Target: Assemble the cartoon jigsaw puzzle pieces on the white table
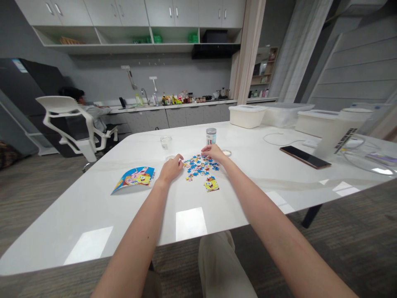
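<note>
A loose pile of small jigsaw pieces [200,165], mostly blue with yellow and pink, lies on the white table. My right hand [214,152] is at the pile's far edge, fingers bent down onto the pieces; whatever is between the fingertips is hidden. Just left of the pile rests my left hand [172,169], its fingers curled together, and I cannot see inside them. Nearer to me is a joined puzzle section [211,184] with a yellow cartoon face. A curved picture sheet [135,179] with matching cartoon figures lies left of my left hand.
Beyond the pile stand a printed can [211,135] and a clear jar [166,143]. A round lid [227,153] lies behind my right hand. To the right are a phone [304,157], a large pale bottle [343,134], cables and plastic boxes [247,116]. A person [96,114] sits at the far counter.
</note>
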Tool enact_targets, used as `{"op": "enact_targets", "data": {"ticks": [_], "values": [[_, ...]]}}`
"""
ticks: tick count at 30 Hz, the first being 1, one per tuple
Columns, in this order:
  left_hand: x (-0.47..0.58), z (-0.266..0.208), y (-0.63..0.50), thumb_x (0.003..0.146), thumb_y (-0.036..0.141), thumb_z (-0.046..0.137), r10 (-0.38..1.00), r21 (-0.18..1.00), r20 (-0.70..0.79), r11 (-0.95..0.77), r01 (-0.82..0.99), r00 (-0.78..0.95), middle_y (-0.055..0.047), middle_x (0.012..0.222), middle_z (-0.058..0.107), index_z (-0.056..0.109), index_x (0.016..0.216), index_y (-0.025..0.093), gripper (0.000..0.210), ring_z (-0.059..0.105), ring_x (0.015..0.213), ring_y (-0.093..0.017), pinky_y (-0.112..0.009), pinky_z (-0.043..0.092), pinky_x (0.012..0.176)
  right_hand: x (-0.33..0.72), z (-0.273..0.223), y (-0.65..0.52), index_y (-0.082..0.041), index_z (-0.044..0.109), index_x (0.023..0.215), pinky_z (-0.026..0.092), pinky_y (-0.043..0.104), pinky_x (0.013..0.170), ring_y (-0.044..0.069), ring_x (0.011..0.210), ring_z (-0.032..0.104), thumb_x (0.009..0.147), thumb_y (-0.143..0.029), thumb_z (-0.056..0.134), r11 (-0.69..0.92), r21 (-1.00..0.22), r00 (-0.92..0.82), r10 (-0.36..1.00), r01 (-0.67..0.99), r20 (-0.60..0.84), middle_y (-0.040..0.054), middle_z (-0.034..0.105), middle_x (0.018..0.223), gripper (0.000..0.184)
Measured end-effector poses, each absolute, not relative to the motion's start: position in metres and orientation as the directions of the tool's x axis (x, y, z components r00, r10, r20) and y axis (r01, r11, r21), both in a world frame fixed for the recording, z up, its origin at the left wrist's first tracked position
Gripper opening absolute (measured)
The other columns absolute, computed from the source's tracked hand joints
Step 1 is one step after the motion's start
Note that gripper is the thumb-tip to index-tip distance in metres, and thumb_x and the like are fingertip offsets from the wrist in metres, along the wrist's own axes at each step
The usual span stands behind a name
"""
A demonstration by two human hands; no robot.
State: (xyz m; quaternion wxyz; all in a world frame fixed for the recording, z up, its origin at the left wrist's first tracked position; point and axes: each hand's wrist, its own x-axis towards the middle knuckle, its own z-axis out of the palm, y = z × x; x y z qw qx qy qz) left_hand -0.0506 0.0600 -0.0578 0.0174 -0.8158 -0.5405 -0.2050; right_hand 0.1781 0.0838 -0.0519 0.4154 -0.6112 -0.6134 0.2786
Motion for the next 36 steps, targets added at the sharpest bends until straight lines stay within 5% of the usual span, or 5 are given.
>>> {"op": "enact_targets", "data": {"ticks": [12,23,36], "values": [[-0.051,-0.058,0.061,0.091,0.023,0.039,0.877,0.195,0.352,-0.409,0.891,0.325,-0.008,0.084,0.069,0.059,0.110,0.021,0.028,0.064,0.087,-0.024,-0.031,0.044,0.076,0.170,-0.053,0.080,-0.010,0.071,0.086,0.052,0.018,0.061,0.011,0.068,0.068,0.073,-0.006,0.070,0.130,-0.854,0.008,0.988,0.504,0.155,0.0077,0.075,0.082,0.013],[-0.050,-0.057,0.060,0.090,0.023,0.039,0.879,0.200,0.349,-0.407,0.891,0.324,-0.008,0.084,0.069,0.059,0.109,0.021,0.028,0.064,0.087,-0.024,-0.031,0.045,0.076,0.178,-0.048,0.080,-0.015,0.074,0.093,0.051,0.026,0.083,0.016,0.087,0.068,0.075,-0.006,0.066,0.132,-0.673,0.040,0.971,0.728,0.234,0.0066,0.075,0.090,0.021],[-0.050,-0.058,0.060,0.091,0.024,0.038,0.880,0.187,0.340,-0.408,0.894,0.330,-0.009,0.085,0.070,0.059,0.111,0.021,0.029,0.064,0.088,-0.025,-0.032,0.045,0.076,0.181,-0.052,0.082,-0.015,0.076,0.086,0.049,0.021,0.077,0.016,0.085,0.068,0.075,-0.017,0.069,0.086,-0.563,0.052,0.973,0.822,0.224,0.0067,0.075,0.090,0.013]]}}
